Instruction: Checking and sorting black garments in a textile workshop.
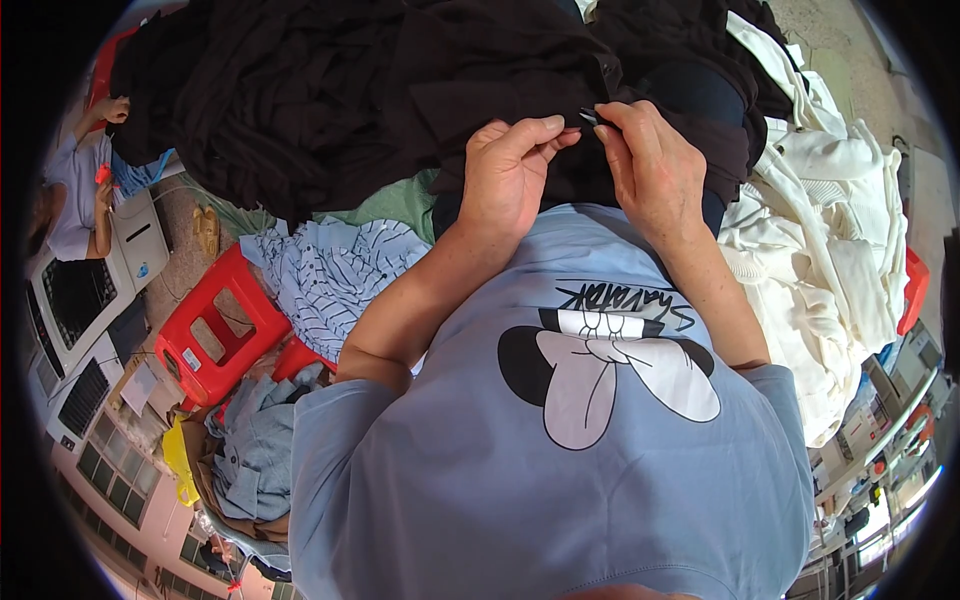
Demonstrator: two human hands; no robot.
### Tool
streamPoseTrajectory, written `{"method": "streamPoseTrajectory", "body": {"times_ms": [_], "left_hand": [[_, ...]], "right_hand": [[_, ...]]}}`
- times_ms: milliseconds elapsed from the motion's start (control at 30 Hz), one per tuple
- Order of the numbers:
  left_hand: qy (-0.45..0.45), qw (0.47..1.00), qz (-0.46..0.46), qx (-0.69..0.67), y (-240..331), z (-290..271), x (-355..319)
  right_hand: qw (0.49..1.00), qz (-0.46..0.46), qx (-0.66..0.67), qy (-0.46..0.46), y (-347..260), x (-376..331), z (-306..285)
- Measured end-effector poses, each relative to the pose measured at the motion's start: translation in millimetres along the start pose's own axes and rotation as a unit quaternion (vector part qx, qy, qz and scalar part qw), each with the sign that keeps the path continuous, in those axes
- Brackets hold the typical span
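Dark cloth, nearly black, is heaped in front of me and reaches over my lap. My left hand is closed in a pinch at the cloth, thumb against the fingers, and seems to have a bit of its edge. Close by on the right, my right hand is closed on small dark thread snips. Only their pointed metal tip shows between thumb and fingers, aimed toward the left fingertips. The rest of the tool is hidden in the hand. Any thread at the tips is too fine to make out.
White knitted garments are piled at my right. To the left lie a patterned light blue garment, a red plastic stool and a heap of blue-grey clothes. Another person sits at the far left beside white machines.
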State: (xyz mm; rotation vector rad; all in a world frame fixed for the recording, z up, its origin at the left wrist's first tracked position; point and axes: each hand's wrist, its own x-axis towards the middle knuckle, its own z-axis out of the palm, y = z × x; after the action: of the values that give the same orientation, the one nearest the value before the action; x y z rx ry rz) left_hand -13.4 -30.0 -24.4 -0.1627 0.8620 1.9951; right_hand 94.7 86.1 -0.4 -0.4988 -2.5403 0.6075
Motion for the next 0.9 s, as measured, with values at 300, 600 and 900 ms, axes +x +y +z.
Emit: {"method": "streamPoseTrajectory", "body": {"times_ms": [300,600,900], "left_hand": [[0.002,1.0,-0.001,-0.004,-0.1,-0.9,0.4],[0.007,1.0,0.0,-0.012,-2.4,-4.2,2.2],[-0.008,1.0,-0.02,-0.019,-0.2,-4.1,0.6]], "right_hand": [[0.999,-0.044,-0.029,0.013,4.4,0.1,1.9],[1.0,-0.011,0.004,-0.001,1.9,0.6,0.7],[0.989,0.118,0.086,-0.008,2.5,-0.3,2.9]]}}
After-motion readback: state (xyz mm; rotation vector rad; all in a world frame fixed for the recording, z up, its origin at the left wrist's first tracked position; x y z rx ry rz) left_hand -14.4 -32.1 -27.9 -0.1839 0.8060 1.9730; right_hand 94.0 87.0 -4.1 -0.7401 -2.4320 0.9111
